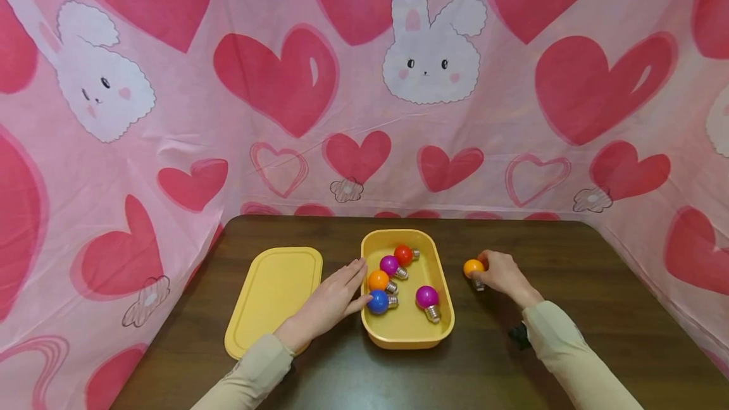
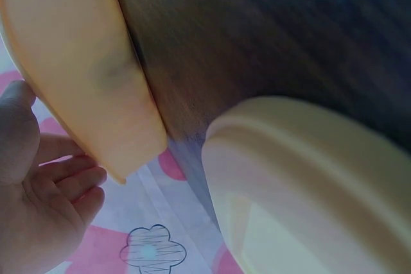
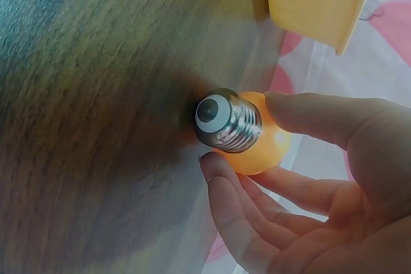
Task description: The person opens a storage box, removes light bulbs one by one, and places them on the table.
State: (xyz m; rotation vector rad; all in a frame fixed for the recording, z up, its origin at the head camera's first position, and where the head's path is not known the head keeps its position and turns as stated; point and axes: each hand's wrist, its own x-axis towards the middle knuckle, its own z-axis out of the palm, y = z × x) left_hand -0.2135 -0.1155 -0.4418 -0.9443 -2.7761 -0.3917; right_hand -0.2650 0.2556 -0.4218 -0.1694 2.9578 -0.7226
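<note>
My right hand (image 1: 504, 276) pinches an orange light bulb (image 1: 473, 267) between thumb and fingers, to the right of the yellow box. In the right wrist view the bulb's silver screw base (image 3: 230, 121) points toward the camera, low by the table. My left hand (image 1: 333, 299) touches the left rim of the yellow box (image 1: 410, 338) with fairly straight fingers. Inside the box lie a red bulb (image 1: 402, 254), two purple bulbs, one of them (image 1: 426, 297) apart at the right, another orange bulb (image 1: 378, 280) and a blue bulb (image 1: 378, 302).
A yellow lid (image 1: 276, 299) lies flat on the dark wooden table (image 1: 342, 378), left of the box and partly under my left forearm. Behind the table hangs a pink cloth (image 1: 353, 112) with hearts and rabbits.
</note>
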